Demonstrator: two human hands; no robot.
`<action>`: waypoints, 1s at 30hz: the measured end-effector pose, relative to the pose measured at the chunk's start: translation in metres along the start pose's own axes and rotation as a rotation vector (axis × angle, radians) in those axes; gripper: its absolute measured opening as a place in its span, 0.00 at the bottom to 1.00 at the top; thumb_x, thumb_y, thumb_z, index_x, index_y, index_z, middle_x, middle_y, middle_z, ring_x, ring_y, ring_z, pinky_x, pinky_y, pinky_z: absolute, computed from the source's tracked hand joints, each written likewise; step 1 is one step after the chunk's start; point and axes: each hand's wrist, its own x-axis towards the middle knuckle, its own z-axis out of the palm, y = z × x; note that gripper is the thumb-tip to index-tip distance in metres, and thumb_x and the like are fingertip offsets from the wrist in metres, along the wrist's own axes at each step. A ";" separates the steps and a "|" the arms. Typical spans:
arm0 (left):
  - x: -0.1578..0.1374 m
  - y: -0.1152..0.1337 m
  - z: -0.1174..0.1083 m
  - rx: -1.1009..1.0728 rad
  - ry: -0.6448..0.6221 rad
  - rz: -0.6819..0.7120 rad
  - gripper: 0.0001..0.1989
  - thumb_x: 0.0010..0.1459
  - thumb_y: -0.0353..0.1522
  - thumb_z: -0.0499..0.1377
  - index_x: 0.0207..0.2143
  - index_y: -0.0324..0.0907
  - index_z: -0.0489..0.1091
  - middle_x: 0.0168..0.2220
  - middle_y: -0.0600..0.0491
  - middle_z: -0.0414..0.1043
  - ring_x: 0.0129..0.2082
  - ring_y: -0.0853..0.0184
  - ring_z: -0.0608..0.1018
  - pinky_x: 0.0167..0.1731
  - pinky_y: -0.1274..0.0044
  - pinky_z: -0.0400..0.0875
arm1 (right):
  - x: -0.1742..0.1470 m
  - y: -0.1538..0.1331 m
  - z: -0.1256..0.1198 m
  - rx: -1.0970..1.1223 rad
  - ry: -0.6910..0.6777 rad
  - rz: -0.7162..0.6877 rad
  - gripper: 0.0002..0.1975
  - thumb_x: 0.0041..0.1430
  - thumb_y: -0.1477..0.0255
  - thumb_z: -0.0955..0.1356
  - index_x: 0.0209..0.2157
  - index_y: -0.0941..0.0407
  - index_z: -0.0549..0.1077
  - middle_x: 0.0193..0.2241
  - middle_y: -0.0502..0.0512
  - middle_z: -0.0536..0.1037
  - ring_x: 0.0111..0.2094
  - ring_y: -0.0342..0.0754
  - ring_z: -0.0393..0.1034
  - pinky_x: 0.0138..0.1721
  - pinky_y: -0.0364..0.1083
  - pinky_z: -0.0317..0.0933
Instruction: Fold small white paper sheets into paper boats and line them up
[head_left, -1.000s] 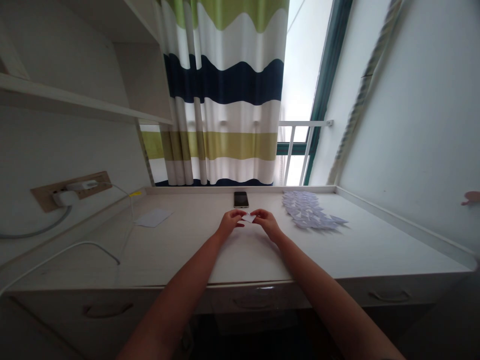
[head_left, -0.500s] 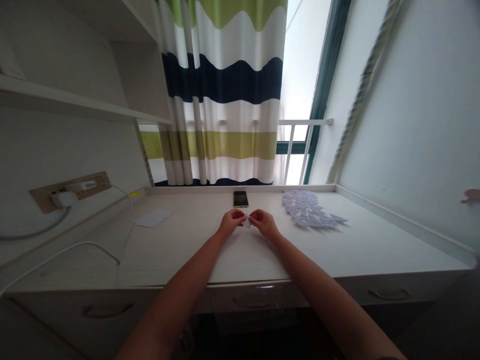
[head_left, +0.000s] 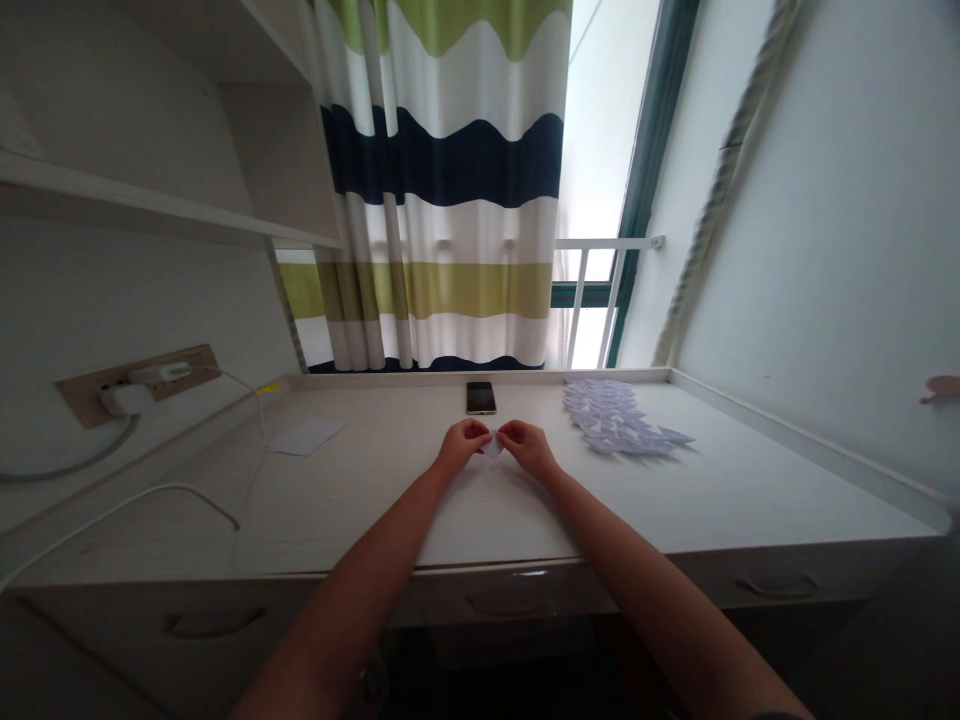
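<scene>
A small folded piece of white paper [head_left: 493,446] is pinched between both hands above the middle of the desk. My left hand [head_left: 460,443] grips its left side with thumb and fingers closed. On the opposite side, my right hand [head_left: 529,445] pinches the paper in the same way. The fingers cover part of the folds. Just beyond the hands lies a dark phone [head_left: 481,398]. To the right, a spread of several folded white paper pieces [head_left: 611,418] overlaps in rows. Some flat white paper [head_left: 306,437] rests at the left.
The white desk [head_left: 360,510] has a raised rim along its back and right side. A white cable [head_left: 187,487] crosses its left part, near a wall socket with plugs [head_left: 142,385]. Behind hangs a striped curtain [head_left: 450,160]. A shelf [head_left: 165,200] juts out at upper left.
Both hands stay in nearly the same place with the folded paper between them. The view has shifted very slightly; the other things have not moved.
</scene>
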 end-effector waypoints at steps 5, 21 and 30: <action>0.000 0.001 0.001 0.041 0.027 0.038 0.13 0.36 0.33 0.63 0.22 0.37 0.62 0.21 0.56 0.64 0.22 0.72 0.70 0.19 0.81 0.66 | 0.001 0.003 0.003 0.067 -0.033 -0.001 0.08 0.43 0.66 0.66 0.23 0.57 0.70 0.20 0.52 0.73 0.22 0.43 0.66 0.27 0.44 0.60; -0.002 0.006 0.001 0.071 -0.009 0.065 0.11 0.38 0.34 0.61 0.22 0.38 0.62 0.20 0.57 0.63 0.20 0.75 0.68 0.16 0.84 0.61 | 0.004 0.008 0.006 0.255 -0.092 0.058 0.10 0.39 0.65 0.68 0.22 0.57 0.69 0.19 0.50 0.71 0.21 0.42 0.64 0.25 0.43 0.59; -0.004 0.007 0.002 0.093 -0.025 0.111 0.11 0.39 0.34 0.61 0.23 0.37 0.64 0.21 0.55 0.66 0.22 0.73 0.69 0.18 0.83 0.62 | 0.004 0.001 0.001 0.347 -0.101 0.177 0.09 0.38 0.66 0.68 0.20 0.57 0.68 0.16 0.47 0.69 0.19 0.40 0.61 0.20 0.40 0.56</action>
